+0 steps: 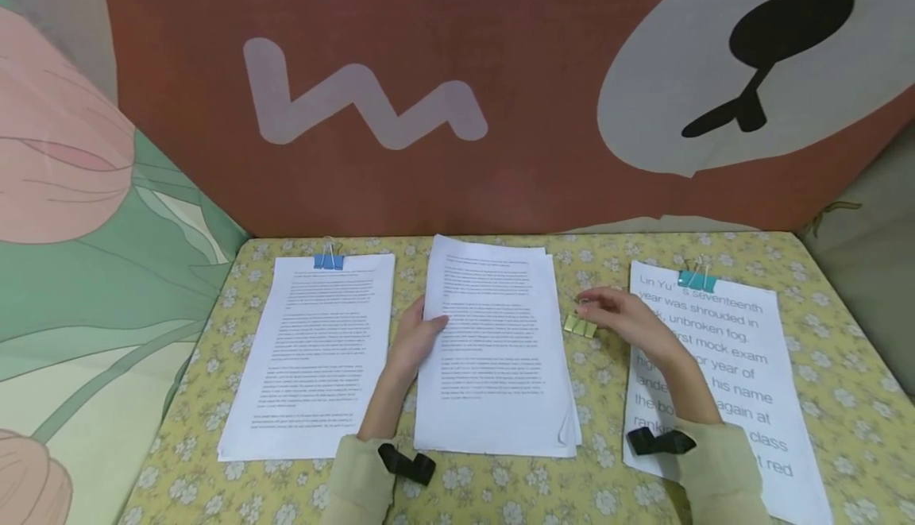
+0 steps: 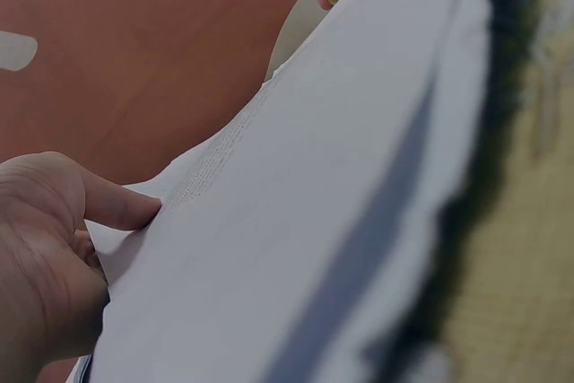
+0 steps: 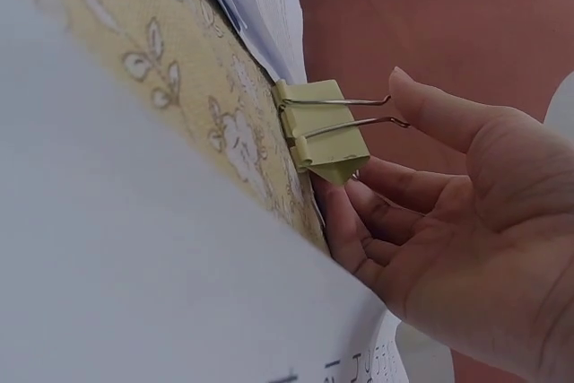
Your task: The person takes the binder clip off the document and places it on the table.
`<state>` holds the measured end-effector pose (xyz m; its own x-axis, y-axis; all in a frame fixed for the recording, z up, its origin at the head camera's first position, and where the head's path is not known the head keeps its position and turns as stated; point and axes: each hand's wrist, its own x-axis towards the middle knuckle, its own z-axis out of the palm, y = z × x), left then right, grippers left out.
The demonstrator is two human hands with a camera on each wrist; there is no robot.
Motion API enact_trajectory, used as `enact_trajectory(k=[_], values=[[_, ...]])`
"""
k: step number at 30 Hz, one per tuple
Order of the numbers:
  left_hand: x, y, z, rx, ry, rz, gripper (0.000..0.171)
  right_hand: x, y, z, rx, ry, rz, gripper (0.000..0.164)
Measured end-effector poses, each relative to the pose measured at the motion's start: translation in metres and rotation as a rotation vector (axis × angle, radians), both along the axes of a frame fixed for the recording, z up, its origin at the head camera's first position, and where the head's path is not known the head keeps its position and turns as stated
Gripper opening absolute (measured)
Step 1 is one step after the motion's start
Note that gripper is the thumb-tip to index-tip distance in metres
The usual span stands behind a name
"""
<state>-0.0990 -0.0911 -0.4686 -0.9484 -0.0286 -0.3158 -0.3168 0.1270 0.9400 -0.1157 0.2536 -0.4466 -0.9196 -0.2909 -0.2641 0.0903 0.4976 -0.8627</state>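
Note:
The middle stack of printed paper (image 1: 493,366) lies on the table, its sheets slightly uneven at the right edge. My left hand (image 1: 412,342) grips its left edge, thumb on top and the other fingers mostly hidden beneath; the left wrist view shows the thumb pressing on the paper (image 2: 269,248). To the right of this stack, my right hand (image 1: 629,322) holds a yellow binder clip (image 1: 581,325) low over the table. In the right wrist view, the thumb is by the clip's wire handles (image 3: 350,114) and the other fingers curl below its body (image 3: 325,127).
A left stack of printed paper (image 1: 307,350) carries a blue binder clip (image 1: 329,260) at its top. Under my right forearm, a large-print stack (image 1: 758,382) has a teal binder clip (image 1: 696,280). A floral cloth (image 1: 457,481) covers the table, with a reddish-brown patterned backdrop (image 1: 429,191) behind.

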Motion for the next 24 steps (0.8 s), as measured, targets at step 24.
enact_trajectory(k=[24], values=[[-0.0013, -0.0002, -0.0018, -0.022, -0.008, 0.009, 0.058, 0.0020, 0.0012, -0.0007, -0.024, 0.020, 0.057, 0.048]])
